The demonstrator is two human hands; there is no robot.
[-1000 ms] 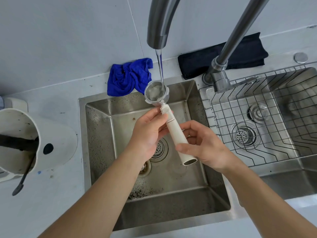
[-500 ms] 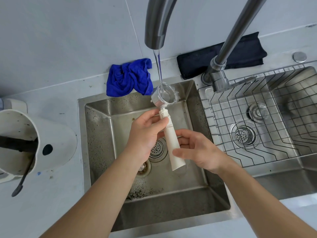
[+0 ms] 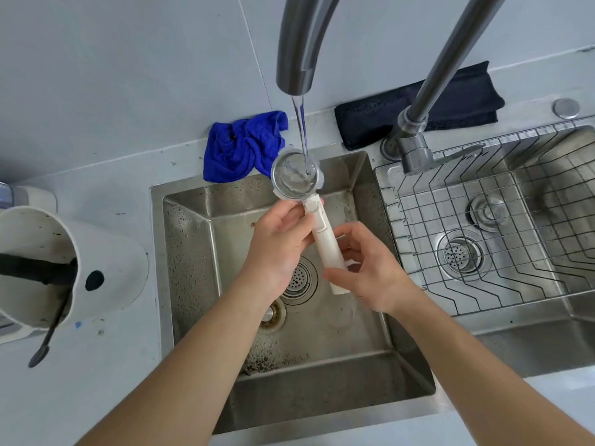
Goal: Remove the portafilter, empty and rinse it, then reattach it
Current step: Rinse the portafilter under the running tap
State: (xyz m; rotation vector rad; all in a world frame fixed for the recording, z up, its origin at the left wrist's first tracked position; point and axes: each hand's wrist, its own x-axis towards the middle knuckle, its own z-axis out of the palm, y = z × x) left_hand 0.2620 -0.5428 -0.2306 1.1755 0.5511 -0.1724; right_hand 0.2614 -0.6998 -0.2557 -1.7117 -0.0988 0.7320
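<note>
The portafilter [image 3: 325,243] has a cream handle and a round metal basket, which faces up over the left sink basin [image 3: 322,349]. A thin stream of water from the faucet spout [image 3: 294,72] runs into the basket. My left hand [image 3: 277,246] grips the handle near the basket end. My right hand [image 3: 370,268] holds the lower end of the handle between thumb and fingers. Coffee grounds speckle the basin floor and walls around the drain [image 3: 297,280].
A blue cloth [image 3: 241,146] and a black cloth [image 3: 415,107] lie behind the sinks. The right basin holds a wire rack [image 3: 483,220]. A white knock container [image 3: 42,265] with a dark bar stands at the left, a dark spoon [image 3: 45,339] beside it.
The basket has shifted under the stream, and the handle has swung to a steeper angle. My right hand has slid along the handle's lower end.
</note>
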